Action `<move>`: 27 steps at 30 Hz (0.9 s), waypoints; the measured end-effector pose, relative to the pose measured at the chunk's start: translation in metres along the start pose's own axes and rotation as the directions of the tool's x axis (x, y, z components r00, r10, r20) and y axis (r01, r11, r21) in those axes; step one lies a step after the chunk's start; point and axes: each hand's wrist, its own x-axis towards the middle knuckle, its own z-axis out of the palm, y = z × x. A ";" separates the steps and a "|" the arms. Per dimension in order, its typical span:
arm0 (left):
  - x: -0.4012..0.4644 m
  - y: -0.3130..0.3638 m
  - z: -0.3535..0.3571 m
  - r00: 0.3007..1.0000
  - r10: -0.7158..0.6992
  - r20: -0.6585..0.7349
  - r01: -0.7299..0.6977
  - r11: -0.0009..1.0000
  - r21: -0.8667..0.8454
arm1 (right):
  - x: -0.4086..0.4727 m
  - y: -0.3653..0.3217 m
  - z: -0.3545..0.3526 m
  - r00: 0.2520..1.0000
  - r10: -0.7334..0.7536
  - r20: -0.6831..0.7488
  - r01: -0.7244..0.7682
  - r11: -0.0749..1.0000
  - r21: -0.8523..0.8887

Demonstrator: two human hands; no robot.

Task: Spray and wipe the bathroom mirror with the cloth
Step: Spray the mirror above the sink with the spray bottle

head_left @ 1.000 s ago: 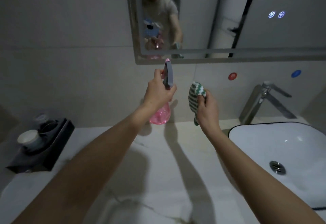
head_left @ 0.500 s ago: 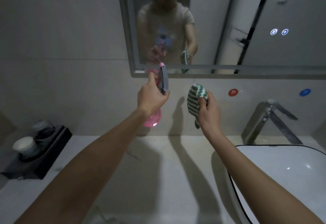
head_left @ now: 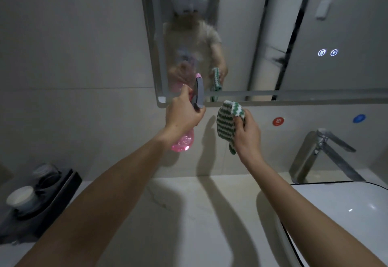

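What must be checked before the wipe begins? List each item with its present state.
1. Left hand grips the pink plastic spray bottle: ok.
2. Grey spray head points towards the wall mirror: ok.
3. Right hand holds the green-and-white striped cloth: ok.
4. Cloth touching the glass: not ok, it is below the frame.
5. Glass misted: ok at the lower left, where the reflection looks blurred.
6. Liquid left in the bottle: cannot tell.

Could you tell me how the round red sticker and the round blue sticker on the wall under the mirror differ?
The red sticker sits nearer the cloth in the right hand; the blue sticker sits farther right, above the faucet. The red sticker shows a light character; any mark on the blue sticker is too blurred to read. Both are small, round, and stuck on the tile at about the same height.
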 end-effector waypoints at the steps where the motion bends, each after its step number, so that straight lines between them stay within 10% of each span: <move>1: 0.001 0.002 0.000 1.000 0.008 -0.013 -0.008 1.000 0.003 | 0.001 -0.003 -0.001 1.000 -0.007 -0.009 0.007 1.000 0.003; 27: 0.087 0.074 -0.065 0.969 0.166 -0.181 -0.169 0.986 -0.002 | 0.087 -0.100 -0.021 0.960 -0.246 -0.134 0.251 0.968 0.018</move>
